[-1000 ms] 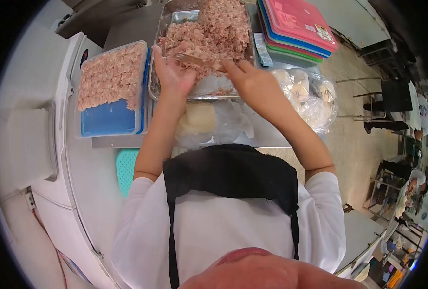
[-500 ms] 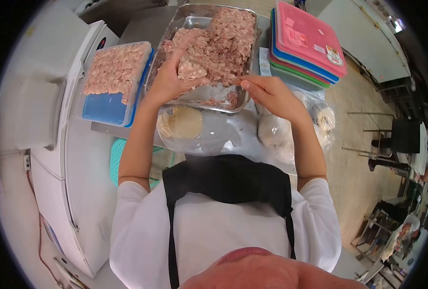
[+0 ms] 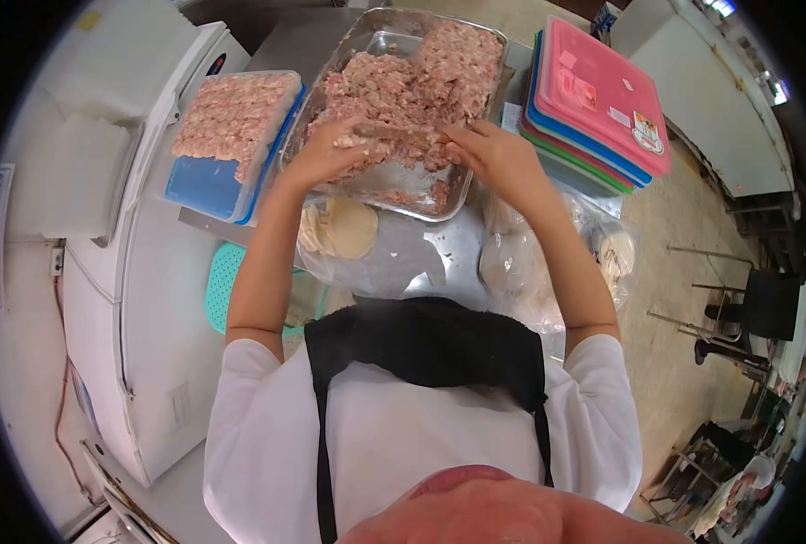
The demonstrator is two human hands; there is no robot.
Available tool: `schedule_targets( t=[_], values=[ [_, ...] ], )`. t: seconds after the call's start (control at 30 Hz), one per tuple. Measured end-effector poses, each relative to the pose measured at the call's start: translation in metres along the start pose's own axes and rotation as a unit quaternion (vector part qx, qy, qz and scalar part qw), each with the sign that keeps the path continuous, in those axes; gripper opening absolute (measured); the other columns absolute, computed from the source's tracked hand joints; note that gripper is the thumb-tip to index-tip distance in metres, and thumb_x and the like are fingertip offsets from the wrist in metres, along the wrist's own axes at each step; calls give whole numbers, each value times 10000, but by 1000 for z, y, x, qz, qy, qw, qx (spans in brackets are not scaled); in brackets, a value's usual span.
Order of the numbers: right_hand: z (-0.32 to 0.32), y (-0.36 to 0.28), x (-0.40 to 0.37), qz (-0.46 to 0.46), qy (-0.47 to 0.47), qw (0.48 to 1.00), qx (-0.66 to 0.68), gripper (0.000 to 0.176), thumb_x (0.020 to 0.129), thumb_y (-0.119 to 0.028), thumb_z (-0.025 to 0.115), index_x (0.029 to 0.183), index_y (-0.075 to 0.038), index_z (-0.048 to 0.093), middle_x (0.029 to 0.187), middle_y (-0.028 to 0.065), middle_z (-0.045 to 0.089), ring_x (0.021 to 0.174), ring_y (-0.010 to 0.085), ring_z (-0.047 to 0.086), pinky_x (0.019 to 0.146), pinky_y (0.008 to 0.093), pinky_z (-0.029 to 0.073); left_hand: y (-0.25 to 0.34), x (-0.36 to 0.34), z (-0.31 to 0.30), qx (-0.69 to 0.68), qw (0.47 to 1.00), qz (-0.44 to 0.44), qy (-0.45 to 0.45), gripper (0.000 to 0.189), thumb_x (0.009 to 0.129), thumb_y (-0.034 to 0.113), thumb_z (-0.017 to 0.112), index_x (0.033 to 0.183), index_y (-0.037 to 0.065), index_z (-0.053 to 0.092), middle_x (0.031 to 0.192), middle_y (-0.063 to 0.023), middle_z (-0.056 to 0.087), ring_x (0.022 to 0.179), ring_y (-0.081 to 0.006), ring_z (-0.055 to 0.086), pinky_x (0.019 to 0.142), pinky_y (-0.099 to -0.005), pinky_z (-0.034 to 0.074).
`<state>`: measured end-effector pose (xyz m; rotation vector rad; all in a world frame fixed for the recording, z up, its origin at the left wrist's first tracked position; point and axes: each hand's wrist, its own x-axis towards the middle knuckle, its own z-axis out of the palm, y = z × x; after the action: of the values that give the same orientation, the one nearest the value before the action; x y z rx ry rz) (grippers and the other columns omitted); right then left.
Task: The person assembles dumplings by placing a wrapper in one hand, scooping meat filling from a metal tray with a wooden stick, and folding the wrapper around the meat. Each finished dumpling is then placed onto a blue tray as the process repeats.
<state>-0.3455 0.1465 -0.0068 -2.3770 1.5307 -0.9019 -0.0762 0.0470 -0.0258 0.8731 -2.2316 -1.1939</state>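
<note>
A metal tray [image 3: 435, 216] holds a mass of minced meat [image 3: 376, 86]. Over its near left part is my left hand [image 3: 326, 156], fingers curled round something pale that I cannot make out against the meat. My right hand [image 3: 495, 156] pinches the end of a thin, meat-coated stick [image 3: 403, 133] over the near right part. This stick points left toward my left hand. Round pale wrappers [image 3: 350, 228] lie in a plastic bag just in front of the tray.
Left of the tray, a blue-based container [image 3: 205, 189] holds rows of meat-coloured pieces [image 3: 235, 113]. Stacked coloured lids [image 3: 602, 100] stand at the right. Plastic bags [image 3: 521, 258] with pale contents lie below them. A teal stool [image 3: 225, 288] is below the table's left edge.
The view has shifted slightly. My left hand has turned and sits lower, by the tray's near left part. The stick now lies across toward it, and the pale piece in my left hand shows less.
</note>
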Motion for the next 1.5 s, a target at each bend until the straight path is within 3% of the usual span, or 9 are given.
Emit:
schedule_targets(
  t=[0.07,0.2,0.4,0.5,0.63,0.73,0.83,1.23,1.5],
  values=[
    [4,-22,1,-18,64,998,-3,252,892,-257,596,1124,-176,657,800,96,609,752,302,628,625,413,506,-11,2,-3,-9,1000,-21,19,325,783,230,717,1018,21,638,992,-116,663,967,-234,617,854,-330,470],
    [23,23,-8,97,-128,958,-239,238,892,-247,579,1105,-174,658,796,96,618,768,297,634,638,404,509,0,-9,-3,53,992,-110,39,424,764,247,749,1102,27,620,1029,-83,654,983,-205,605,892,-317,456],
    [-21,14,-21,183,-53,982,20,280,927,-263,565,1133,-104,668,976,151,675,875,317,644,779,355,506,47,-34,-18,29,988,58,141,397,729,238,793,1051,55,648,1085,-106,658,1049,-251,605,929,-350,455],
    [-32,-30,-18,94,-39,964,244,327,928,-245,594,1173,-33,635,1087,185,659,934,263,655,844,309,485,59,-41,-25,43,992,76,94,418,717,210,794,1072,51,643,1071,-109,658,1039,-255,607,936,-353,452],
    [-4,-78,-8,29,-91,984,153,304,914,-252,611,1152,-67,654,1011,150,671,874,268,658,782,306,502,50,-40,-41,62,983,160,-61,430,701,187,792,1078,44,643,1059,-127,659,990,-272,615,906,-349,459],
    [-27,-101,1,37,-32,994,-95,274,894,-271,628,1114,-113,673,885,111,649,777,288,635,670,348,500,39,-50,-42,70,995,61,-30,451,693,196,796,1078,37,625,1063,-135,645,961,-288,604,866,-358,461],
    [-12,-138,-1,-4,31,987,-156,264,895,-331,601,1097,-176,670,857,81,641,734,303,640,579,398,497,9,-58,-52,60,983,163,52,513,697,236,798,1121,31,594,1120,-143,625,998,-285,589,866,-364,454],
    [61,-218,45,67,-38,997,-6,331,930,-228,580,1192,-27,604,1051,179,654,969,322,637,823,362,491,7,-132,-144,-45,998,35,9,427,734,196,797,1090,29,631,927,-49,647,695,-78,576,624,-236,483],
    [93,-208,-12,219,63,971,77,289,918,-214,612,1133,-22,636,932,110,666,860,226,622,755,305,480,-81,-162,-218,123,990,-2,68,542,722,225,771,1191,32,580,1092,-170,637,954,-272,622,845,-350,486]
  ],
)
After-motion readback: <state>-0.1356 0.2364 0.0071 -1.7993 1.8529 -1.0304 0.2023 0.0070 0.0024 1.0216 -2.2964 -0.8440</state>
